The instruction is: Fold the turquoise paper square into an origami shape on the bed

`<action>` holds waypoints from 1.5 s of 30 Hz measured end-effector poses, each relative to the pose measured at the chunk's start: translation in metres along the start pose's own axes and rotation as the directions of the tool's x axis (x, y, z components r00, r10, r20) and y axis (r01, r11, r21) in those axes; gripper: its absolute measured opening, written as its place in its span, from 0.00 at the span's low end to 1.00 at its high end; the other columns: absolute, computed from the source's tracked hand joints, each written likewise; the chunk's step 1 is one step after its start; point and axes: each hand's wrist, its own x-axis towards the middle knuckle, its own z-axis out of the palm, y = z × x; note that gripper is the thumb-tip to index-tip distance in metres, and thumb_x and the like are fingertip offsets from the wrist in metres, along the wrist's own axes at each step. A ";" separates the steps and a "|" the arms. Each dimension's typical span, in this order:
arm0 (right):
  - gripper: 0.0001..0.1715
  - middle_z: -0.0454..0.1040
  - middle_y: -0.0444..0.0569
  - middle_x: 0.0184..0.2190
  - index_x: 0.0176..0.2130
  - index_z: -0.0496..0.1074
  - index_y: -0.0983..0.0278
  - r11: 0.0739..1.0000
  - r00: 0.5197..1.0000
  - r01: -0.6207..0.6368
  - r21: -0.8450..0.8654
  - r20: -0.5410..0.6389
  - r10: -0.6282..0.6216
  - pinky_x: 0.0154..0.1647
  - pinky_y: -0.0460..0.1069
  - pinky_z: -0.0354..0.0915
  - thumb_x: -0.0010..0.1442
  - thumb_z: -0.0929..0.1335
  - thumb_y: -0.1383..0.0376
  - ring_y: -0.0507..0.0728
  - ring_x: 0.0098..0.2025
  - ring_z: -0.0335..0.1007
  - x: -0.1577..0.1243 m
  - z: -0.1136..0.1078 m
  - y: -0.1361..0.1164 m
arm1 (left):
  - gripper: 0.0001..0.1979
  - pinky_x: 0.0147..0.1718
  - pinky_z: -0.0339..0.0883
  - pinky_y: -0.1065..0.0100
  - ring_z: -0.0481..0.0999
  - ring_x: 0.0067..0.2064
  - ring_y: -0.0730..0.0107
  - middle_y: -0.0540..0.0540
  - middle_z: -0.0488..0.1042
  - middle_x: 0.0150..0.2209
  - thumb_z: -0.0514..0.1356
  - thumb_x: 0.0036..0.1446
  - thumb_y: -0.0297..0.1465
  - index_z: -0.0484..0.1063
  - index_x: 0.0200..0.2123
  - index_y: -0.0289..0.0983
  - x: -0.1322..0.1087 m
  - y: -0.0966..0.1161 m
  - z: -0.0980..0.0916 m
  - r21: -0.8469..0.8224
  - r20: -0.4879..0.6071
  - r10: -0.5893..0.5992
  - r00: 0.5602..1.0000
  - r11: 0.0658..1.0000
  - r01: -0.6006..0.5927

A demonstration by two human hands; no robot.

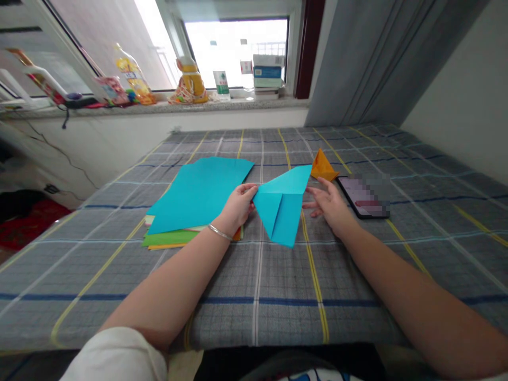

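A folded sheet of blue paper [291, 211], with creases and a flap on its face, is held up above the cloth in front of me. My left hand [241, 203] pinches its left corner between thumb and fingers; a bangle circles that wrist. Close to the paper's right edge, my right hand [327, 203] has its fingers spread, and it does not appear to grip the sheet. Just beyond the right fingers stands a folded orange paper shape [324, 166] with a pointed top. Left of my left hand lies a stack of coloured paper [202, 190], blue uppermost, green and orange edges below.
A phone [363, 197] lies right of my right hand on the grey checked cloth [254, 286]. Along the windowsill [238, 105] at the back stand a bottle [135, 74], a yellow jug [192, 82], a tube [221, 83] and stacked boxes [268, 74]. A grey curtain [361, 63] hangs at right.
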 end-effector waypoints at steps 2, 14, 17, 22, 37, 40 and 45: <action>0.38 0.73 0.55 0.52 0.63 0.51 0.53 0.995 0.996 -0.081 0.060 -0.030 0.083 0.21 0.46 0.67 0.59 0.64 0.47 0.56 0.33 0.76 0.000 -0.001 -0.005 | 0.14 0.23 0.63 0.75 0.68 0.23 0.78 0.53 0.71 0.26 0.68 0.50 0.35 0.69 0.36 0.35 0.000 0.000 0.000 0.049 0.062 -0.028 0.998 0.998 0.025; 0.18 0.71 0.45 0.28 0.39 0.74 0.61 0.911 0.972 -0.206 -0.357 0.031 0.232 0.19 0.45 0.59 0.52 0.69 0.54 0.52 0.26 0.64 0.001 -0.011 -0.006 | 0.23 0.33 0.68 0.71 0.76 0.38 0.70 0.42 0.77 0.46 0.68 0.49 0.36 0.70 0.47 0.35 -0.005 -0.002 -0.001 0.283 0.204 -0.031 0.978 0.959 -0.028; 0.12 0.66 0.42 0.23 0.32 0.69 0.62 0.900 0.965 -0.251 -0.356 -0.018 0.261 0.21 0.45 0.59 0.52 0.69 0.56 0.52 0.25 0.63 0.003 -0.015 -0.002 | 0.24 0.40 0.70 0.66 0.76 0.45 0.65 0.38 0.72 0.54 0.67 0.49 0.34 0.68 0.50 0.35 -0.007 0.000 -0.002 0.355 0.234 0.042 0.971 0.927 -0.125; 0.10 0.62 0.41 0.20 0.28 0.62 0.60 0.812 0.941 -0.307 -0.496 -0.032 0.336 0.18 0.45 0.54 0.53 0.66 0.57 0.52 0.22 0.60 0.003 -0.022 -0.008 | 0.23 0.50 0.69 0.57 0.73 0.51 0.59 0.37 0.69 0.55 0.63 0.52 0.33 0.69 0.52 0.35 -0.017 0.001 0.001 0.638 0.389 0.130 0.912 0.676 -0.368; 0.15 0.77 0.47 0.34 0.42 0.73 0.59 0.495 0.984 0.052 -0.867 0.129 0.124 0.30 0.48 0.56 0.57 0.65 0.56 0.57 0.35 0.70 -0.003 -0.022 -0.017 | 0.37 0.62 0.52 0.49 0.54 0.66 0.44 0.32 0.50 0.67 0.62 0.57 0.44 0.57 0.65 0.36 -0.047 0.006 0.006 0.669 0.737 -0.094 0.670 -0.048 -0.742; 0.13 0.77 0.48 0.35 0.42 0.72 0.61 0.515 0.986 0.069 -0.854 0.137 0.097 0.31 0.48 0.56 0.57 0.66 0.59 0.56 0.35 0.70 -0.003 -0.018 -0.014 | 0.32 0.61 0.54 0.50 0.57 0.65 0.47 0.35 0.54 0.66 0.62 0.58 0.41 0.60 0.63 0.40 -0.043 0.006 0.005 0.617 0.783 -0.070 0.617 -0.031 -0.786; 0.08 0.75 0.46 0.27 0.34 0.70 0.61 0.492 0.972 0.124 -0.861 0.206 0.115 0.27 0.48 0.54 0.58 0.65 0.60 0.55 0.30 0.67 0.000 -0.025 -0.013 | 0.26 0.60 0.56 0.52 0.61 0.63 0.52 0.39 0.58 0.65 0.58 0.62 0.39 0.61 0.62 0.42 -0.040 0.006 0.003 0.511 0.858 -0.044 0.512 -0.036 -0.859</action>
